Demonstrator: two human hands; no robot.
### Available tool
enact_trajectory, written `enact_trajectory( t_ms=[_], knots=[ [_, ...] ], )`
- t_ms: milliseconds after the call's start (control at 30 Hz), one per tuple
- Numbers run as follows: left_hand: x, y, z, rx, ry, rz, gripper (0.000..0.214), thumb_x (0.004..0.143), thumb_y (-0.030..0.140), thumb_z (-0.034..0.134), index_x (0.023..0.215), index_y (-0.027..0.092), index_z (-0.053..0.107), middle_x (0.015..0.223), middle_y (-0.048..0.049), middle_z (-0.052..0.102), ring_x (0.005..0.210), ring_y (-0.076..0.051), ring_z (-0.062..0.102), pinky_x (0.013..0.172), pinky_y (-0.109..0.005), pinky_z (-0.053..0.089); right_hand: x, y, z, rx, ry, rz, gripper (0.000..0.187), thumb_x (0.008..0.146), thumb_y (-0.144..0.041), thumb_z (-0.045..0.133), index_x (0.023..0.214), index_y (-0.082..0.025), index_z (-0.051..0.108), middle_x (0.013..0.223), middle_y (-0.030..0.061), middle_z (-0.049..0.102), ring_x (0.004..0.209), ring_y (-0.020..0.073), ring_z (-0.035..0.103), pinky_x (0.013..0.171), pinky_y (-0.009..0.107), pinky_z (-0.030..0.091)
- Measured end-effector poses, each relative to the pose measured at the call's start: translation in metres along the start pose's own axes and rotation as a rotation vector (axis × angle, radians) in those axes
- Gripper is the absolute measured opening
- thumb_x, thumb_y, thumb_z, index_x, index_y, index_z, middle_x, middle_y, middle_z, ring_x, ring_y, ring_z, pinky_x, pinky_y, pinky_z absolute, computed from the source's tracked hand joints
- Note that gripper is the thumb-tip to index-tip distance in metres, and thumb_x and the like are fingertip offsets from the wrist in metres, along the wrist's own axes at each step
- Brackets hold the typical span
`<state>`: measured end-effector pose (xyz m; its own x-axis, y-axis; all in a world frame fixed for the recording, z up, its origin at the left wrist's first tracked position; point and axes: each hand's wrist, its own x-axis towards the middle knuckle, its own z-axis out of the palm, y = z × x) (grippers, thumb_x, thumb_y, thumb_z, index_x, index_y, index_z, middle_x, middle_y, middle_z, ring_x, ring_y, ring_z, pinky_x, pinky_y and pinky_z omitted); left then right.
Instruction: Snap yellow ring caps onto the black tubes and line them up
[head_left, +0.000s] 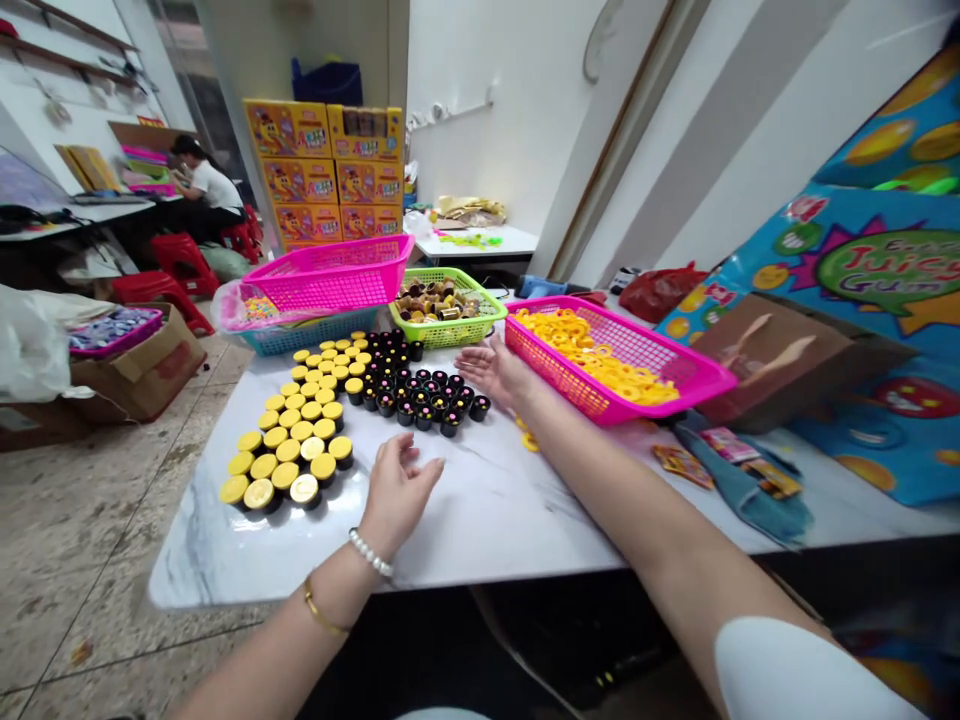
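My left hand (397, 490) hovers over the white marble table (487, 510), fingers loosely apart, holding nothing, just right of a block of black pots with yellow caps (296, 440). My right hand (495, 372) lies stretched out and open beside a cluster of uncapped black pots (412, 385), close to the pink basket (697, 385) that holds yellow rings (600, 360). A loose yellow ring (529, 440) lies under my right forearm.
A green basket (480, 325) of brown and gold pieces, a pink basket (330, 280) stacked on a blue one (300, 338). Yellow cartons (326, 170) behind. A brown box (787, 365) and colourful packaging at right. A person (199, 190) sits far left.
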<state>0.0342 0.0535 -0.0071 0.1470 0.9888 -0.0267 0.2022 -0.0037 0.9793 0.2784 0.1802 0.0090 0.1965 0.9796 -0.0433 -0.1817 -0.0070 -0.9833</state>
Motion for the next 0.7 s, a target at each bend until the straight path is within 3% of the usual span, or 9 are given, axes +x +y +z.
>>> enact_trajectory(
  t_ms=[167,300,500,700],
  knots=[
    [0.007,0.008,0.015,0.237,0.021,0.102,0.042,0.071,0.024,0.076,0.105,0.016,0.051,0.103,-0.0075,0.059,0.091,-0.017,0.059,0.081,-0.032,0.051,0.027,0.015,0.021,0.203,-0.221,0.128,0.075,0.09,-0.075,0.027,0.088,-0.012,0.068,0.097,0.0199,0.074,0.098,0.0246,0.07,0.095,0.04,0.051],
    [0.019,0.016,0.018,0.446,-0.111,0.119,0.037,0.07,0.028,0.078,0.095,0.017,0.053,0.087,-0.0013,0.059,0.071,-0.013,0.055,0.072,-0.03,0.047,0.034,0.018,0.03,0.131,-0.389,0.182,0.081,0.092,-0.073,0.019,0.089,-0.012,0.071,0.102,0.0178,0.075,0.102,0.0256,0.069,0.1,0.04,0.046],
    [0.04,0.017,0.022,0.541,-0.184,0.153,0.032,0.067,0.034,0.081,0.079,0.017,0.057,0.074,0.0,0.06,0.072,-0.017,0.057,0.067,-0.029,0.041,0.027,0.02,0.035,-0.009,-0.429,0.164,0.08,0.095,-0.068,0.014,0.089,-0.015,0.074,0.104,0.0117,0.076,0.111,0.025,0.065,0.107,0.042,0.04],
    [0.037,0.015,0.015,0.519,-0.188,0.143,0.028,0.068,0.036,0.08,0.069,0.018,0.059,0.067,0.0013,0.062,0.066,-0.015,0.057,0.062,-0.026,0.038,0.016,0.023,0.044,-0.076,-0.44,0.148,0.079,0.094,-0.069,0.017,0.093,-0.016,0.075,0.115,0.0107,0.073,0.122,0.0263,0.058,0.111,0.043,0.035]
  ],
)
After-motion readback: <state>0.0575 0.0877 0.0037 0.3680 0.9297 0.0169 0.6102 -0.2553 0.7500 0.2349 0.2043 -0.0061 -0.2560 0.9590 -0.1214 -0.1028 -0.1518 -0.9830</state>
